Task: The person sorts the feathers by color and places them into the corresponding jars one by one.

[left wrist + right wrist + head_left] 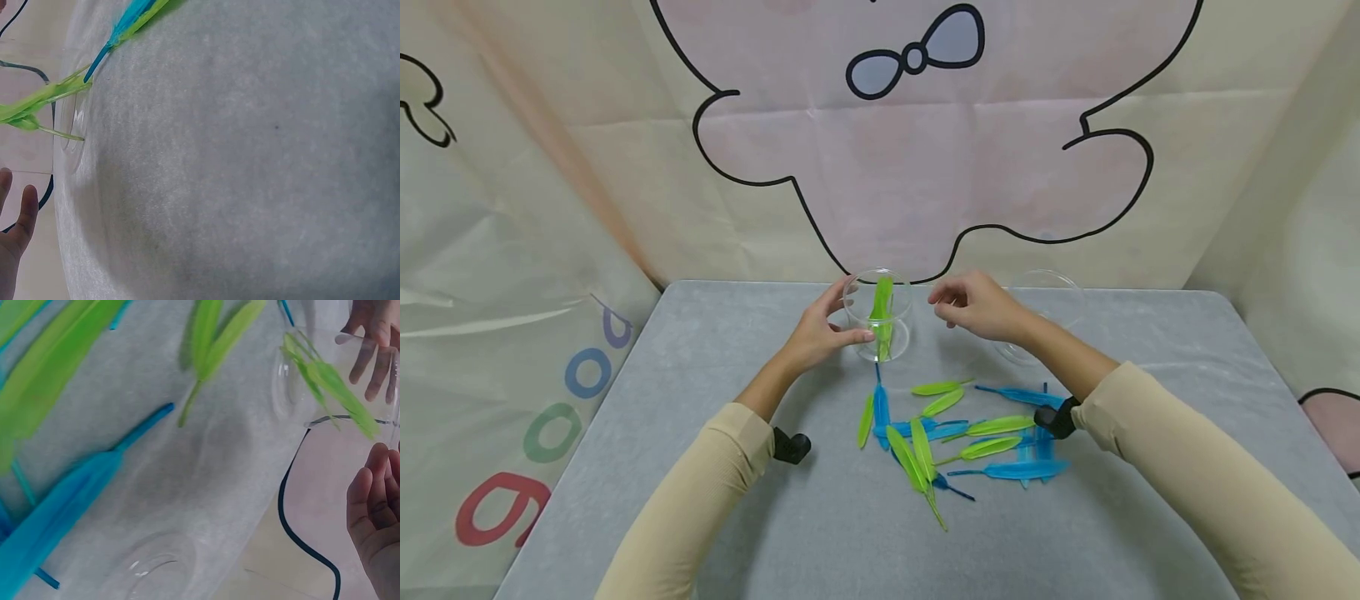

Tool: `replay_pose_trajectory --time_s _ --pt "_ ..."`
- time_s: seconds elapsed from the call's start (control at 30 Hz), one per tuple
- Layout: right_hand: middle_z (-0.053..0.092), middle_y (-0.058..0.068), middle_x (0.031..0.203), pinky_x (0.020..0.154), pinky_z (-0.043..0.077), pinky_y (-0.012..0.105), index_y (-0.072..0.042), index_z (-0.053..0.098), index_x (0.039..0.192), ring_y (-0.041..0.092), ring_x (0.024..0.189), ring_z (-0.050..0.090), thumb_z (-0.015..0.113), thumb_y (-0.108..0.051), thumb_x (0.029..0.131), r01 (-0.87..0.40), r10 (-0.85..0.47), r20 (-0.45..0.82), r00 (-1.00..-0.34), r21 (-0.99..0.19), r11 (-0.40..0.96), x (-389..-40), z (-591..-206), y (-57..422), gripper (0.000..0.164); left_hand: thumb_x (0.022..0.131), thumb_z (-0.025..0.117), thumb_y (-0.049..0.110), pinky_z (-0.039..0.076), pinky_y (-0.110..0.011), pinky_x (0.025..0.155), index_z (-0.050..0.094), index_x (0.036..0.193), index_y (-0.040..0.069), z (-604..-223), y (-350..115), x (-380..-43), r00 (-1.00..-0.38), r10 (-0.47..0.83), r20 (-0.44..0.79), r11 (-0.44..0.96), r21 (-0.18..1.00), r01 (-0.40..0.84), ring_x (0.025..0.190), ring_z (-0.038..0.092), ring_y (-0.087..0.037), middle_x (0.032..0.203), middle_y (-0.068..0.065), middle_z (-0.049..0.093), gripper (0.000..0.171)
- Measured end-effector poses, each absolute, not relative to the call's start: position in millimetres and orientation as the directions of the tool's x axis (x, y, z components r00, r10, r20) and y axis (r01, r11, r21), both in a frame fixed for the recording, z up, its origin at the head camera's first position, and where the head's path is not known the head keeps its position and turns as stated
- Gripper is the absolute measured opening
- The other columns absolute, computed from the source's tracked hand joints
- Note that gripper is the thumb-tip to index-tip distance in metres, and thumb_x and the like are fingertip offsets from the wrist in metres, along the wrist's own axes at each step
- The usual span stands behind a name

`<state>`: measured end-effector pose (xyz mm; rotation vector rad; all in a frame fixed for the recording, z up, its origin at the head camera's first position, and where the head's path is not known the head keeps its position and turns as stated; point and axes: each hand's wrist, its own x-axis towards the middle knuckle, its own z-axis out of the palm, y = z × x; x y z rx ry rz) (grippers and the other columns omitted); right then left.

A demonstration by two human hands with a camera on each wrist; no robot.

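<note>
My left hand [826, 332] holds a see-through plastic cup [901, 310] near the far table edge, thumb on the near side and fingers spread round its left side. Several green feathers [882, 310] stand upright inside that cup, quills down. To the cup's right, my right hand [981, 307] hovers with fingers loosely bent. In the right wrist view nothing shows between the right fingers [378, 487]. The left wrist view catches only the thumb side of the left hand [15, 237], below the feathers in the cup.
A second see-through cup [1047, 292] stands behind my right forearm. Loose green feathers [917, 458] and blue feathers [1022, 471] lie scattered and overlapping mid-table. A printed cloth wall [925, 183] rises right behind the grey table [842, 533].
</note>
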<state>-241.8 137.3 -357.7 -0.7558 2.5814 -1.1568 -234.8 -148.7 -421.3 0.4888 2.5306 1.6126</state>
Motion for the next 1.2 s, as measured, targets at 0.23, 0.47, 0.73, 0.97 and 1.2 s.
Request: replay_pose_trajectory --time_s 0.23,0.47,0.73,0.97,1.2 --pt "0.069 0.011 0.092 0.068 0.053 0.032 0.000 0.069 0.110 0.028 0.077 0.065 0.060 -0.005 0.097 -0.348 -0.556 -0.034 -0.831 -0.747 0.566 -237.6 -370.8 142.4 0.017 0.082 0.084 0.023 0.049 -0.050 0.095 0.027 0.158 0.026 -421.9 -149.8 -235.7 -0.942 0.324 0.089 0.383 0.898 0.217 0.140 0.041 -0.027 0.156 -0.006 0.038 0.095" --pt "0.069 0.017 0.096 0.071 0.053 0.033 0.003 0.069 0.110 0.021 0.077 0.062 0.061 -0.003 0.095 -0.359 -0.589 -0.070 -0.805 -0.733 0.577 -234.3 -382.7 145.6 0.018 0.083 0.084 0.020 0.048 -0.054 0.097 0.024 0.159 0.024 -421.8 -149.7 -236.5 -0.940 0.331 0.089 0.372 0.903 0.216 0.141 0.038 -0.031 0.158 -0.009 0.035 0.097" --pt "0.071 0.011 0.090 0.075 0.054 0.034 0.004 0.071 0.104 0.017 0.079 0.063 0.063 0.002 0.092 -0.410 -0.633 -0.069 -0.771 -0.707 0.576 -228.9 -401.6 154.0 0.014 0.085 0.080 0.011 0.047 -0.054 0.097 0.025 0.158 0.012 -388.0 -143.1 -215.7 -0.936 0.346 0.070 0.364 0.909 0.203 0.141 0.037 -0.037 0.156 -0.017 0.036 0.091" --pt "0.069 0.004 0.086 0.074 0.052 0.031 0.000 0.072 0.102 0.015 0.077 0.060 0.064 0.002 0.092 -0.379 -0.618 -0.105 -0.779 -0.706 0.598 -223.8 -417.3 165.4 0.013 0.085 0.080 0.011 0.047 -0.053 0.097 0.025 0.158 0.012 -386.2 -142.4 -215.0 -0.937 0.345 0.062 0.376 0.905 0.199 0.141 0.038 -0.036 0.156 -0.016 0.036 0.092" --pt "0.068 0.002 0.085 0.074 0.052 0.029 -0.002 0.072 0.099 0.014 0.078 0.060 0.069 0.000 0.089 -0.351 -0.622 -0.141 -0.770 -0.720 0.598 -218.3 -427.3 174.5 0.010 0.085 0.081 0.010 0.047 -0.054 0.097 0.025 0.158 0.012 -386.8 -142.2 -215.5 -0.937 0.342 0.067 0.372 0.906 0.201 0.141 0.038 -0.036 0.156 -0.015 0.036 0.092"
